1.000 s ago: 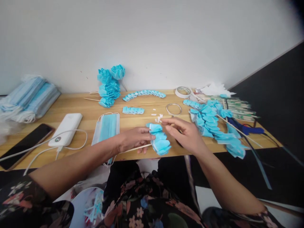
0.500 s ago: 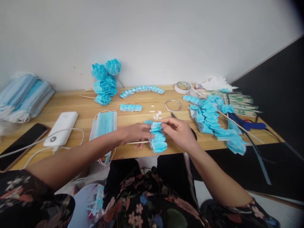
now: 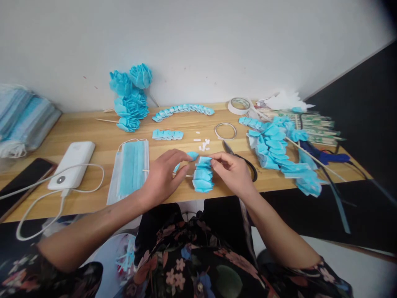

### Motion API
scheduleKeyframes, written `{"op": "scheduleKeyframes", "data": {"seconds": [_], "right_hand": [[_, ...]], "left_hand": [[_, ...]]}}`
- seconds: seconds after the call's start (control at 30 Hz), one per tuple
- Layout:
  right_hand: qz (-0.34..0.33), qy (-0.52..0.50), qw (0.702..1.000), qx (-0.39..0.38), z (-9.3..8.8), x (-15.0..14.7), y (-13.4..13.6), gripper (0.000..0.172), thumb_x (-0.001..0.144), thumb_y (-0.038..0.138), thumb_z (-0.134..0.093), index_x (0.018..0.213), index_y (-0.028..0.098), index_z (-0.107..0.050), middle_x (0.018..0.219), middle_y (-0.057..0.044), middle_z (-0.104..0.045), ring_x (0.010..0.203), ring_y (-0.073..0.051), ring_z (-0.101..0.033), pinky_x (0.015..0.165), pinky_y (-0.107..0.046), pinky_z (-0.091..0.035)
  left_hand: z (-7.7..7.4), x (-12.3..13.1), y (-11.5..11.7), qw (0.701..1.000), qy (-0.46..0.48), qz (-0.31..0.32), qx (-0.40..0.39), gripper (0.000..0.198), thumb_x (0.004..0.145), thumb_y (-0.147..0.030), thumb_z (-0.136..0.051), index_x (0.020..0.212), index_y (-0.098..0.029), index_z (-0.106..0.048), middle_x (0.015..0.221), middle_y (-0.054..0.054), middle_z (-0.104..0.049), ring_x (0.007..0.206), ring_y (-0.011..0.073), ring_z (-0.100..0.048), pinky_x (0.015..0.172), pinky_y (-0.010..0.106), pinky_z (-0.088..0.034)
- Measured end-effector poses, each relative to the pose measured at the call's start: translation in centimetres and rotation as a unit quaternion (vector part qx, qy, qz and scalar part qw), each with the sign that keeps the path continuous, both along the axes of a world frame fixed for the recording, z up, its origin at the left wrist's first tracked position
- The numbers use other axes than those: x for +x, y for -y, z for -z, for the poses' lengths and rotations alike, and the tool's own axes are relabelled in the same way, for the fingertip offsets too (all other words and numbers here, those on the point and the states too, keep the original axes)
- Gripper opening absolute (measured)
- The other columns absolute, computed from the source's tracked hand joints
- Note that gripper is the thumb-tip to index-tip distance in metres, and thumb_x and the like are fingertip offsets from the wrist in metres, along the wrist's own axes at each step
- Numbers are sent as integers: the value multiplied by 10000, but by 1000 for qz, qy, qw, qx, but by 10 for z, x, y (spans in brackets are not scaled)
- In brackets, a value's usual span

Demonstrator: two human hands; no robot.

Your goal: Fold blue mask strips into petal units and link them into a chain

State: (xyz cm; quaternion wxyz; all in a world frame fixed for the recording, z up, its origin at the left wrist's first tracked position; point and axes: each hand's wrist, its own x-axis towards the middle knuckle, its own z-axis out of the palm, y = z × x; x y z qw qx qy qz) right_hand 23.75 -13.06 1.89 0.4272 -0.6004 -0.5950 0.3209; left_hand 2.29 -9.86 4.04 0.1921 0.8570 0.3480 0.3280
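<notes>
My left hand (image 3: 163, 176) grips a thin wooden stick (image 3: 145, 170) near its blue tip, fingers curled round it. My right hand (image 3: 232, 171) pinches the top of a strip of folded blue petals (image 3: 202, 176) that hangs over the front edge of the wooden table (image 3: 102, 136). The two hands sit close together at the table's front middle, with the petal strip between them. Black scissors (image 3: 245, 161) lie just behind my right hand.
A flat face mask (image 3: 130, 167), a white power bank (image 3: 71, 163) with cable and a phone (image 3: 21, 180) lie to the left, a stack of masks (image 3: 21, 120) far left. Finished blue flowers (image 3: 128, 95), petal strips (image 3: 182, 110), tape rolls (image 3: 238, 105) and a petal pile (image 3: 276, 151) lie behind and right.
My left hand has shifted its grip along the stick and turned, and the stick now points left. My right hand closed onto the top of the petal strip. The camera tilted down slightly.
</notes>
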Motion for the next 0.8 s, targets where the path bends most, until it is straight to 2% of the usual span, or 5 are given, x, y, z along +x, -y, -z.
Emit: {"op": "scheduleKeyframes", "data": {"seconds": [0.1,0.27,0.4,0.63,0.8], "right_hand": [[0,14,1000,-1,-2,0,0,187,842,295,-580,897,209,-736,788,-5,-725,644,-129,-632,607,-234,-484],[-9,16,1000,-4,-2,1,1,193,844,316,-584,899,205,-732,792,-14,-723,653,-134,-630,611,-240,-491],[-9,5,1000,-14,0,2,2,210,842,334,-585,911,195,-727,758,-21,-712,637,-137,-628,587,-239,-498],[-27,1,1000,-13,-3,1,5,195,852,317,-580,892,187,-719,718,-10,-698,572,-121,-613,537,-230,-498],[-43,43,998,28,-10,-1,10,166,854,261,-580,915,199,-722,873,-32,-736,678,-136,-658,591,-243,-524]], "left_hand": [[5,-9,15,999,15,12,26,117,897,-192,-562,983,-173,-639,990,84,-687,959,189,-633,835,332,-509],[23,-3,30,997,18,64,32,253,888,-208,-600,1138,-177,-623,1154,112,-683,1071,222,-624,950,426,-480],[32,11,30,998,28,46,41,223,905,-218,-576,1111,-167,-646,1122,103,-707,1010,218,-640,891,409,-494],[36,22,27,999,16,13,36,205,931,-217,-527,1049,-167,-687,1075,80,-719,955,206,-613,859,387,-470],[38,27,25,999,-4,2,49,235,949,-240,-490,1025,-176,-702,1001,83,-714,911,202,-591,806,363,-450]]}}
